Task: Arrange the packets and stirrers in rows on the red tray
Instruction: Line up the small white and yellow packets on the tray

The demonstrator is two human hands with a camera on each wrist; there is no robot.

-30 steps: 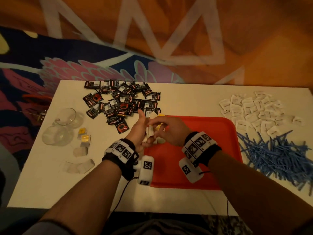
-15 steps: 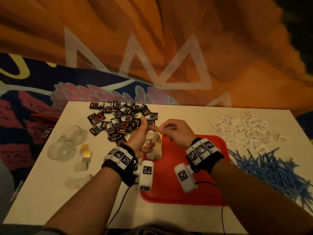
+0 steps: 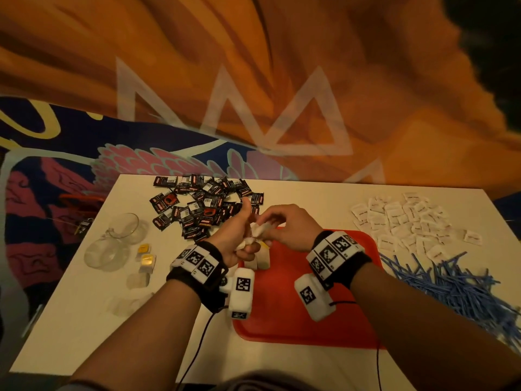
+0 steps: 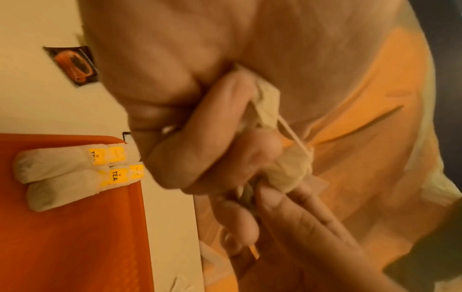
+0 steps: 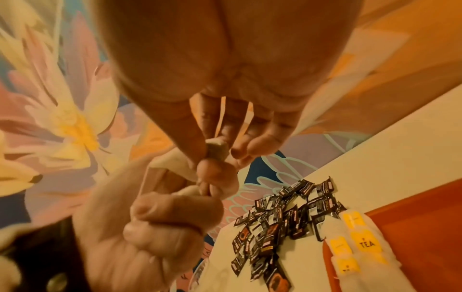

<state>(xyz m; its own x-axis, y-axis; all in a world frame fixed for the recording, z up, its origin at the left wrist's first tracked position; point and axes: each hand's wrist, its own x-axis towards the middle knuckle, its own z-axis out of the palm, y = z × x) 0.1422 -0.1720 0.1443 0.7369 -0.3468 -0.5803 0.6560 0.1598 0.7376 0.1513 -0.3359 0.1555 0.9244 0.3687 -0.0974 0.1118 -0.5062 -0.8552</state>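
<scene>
While both my hands meet above the far left corner of the red tray (image 3: 296, 325), my left hand (image 3: 234, 238) is fisted around a bunch of white tea bags (image 4: 292, 170), thumb up; how many it holds I cannot tell. My right hand (image 3: 287, 227) pinches one end of that bunch between thumb and fingertips (image 5: 212, 173). On the tray's far left corner lie two tea bags (image 4: 57, 173) side by side, touching, with yellow tags reading TEA. Left of the tray's far edge sits a heap of black packets (image 3: 203, 207), too many to count. Right of the tray lie a heap of white packets (image 3: 406, 221) and a pile of blue stirrers (image 3: 456, 286), also uncountable.
</scene>
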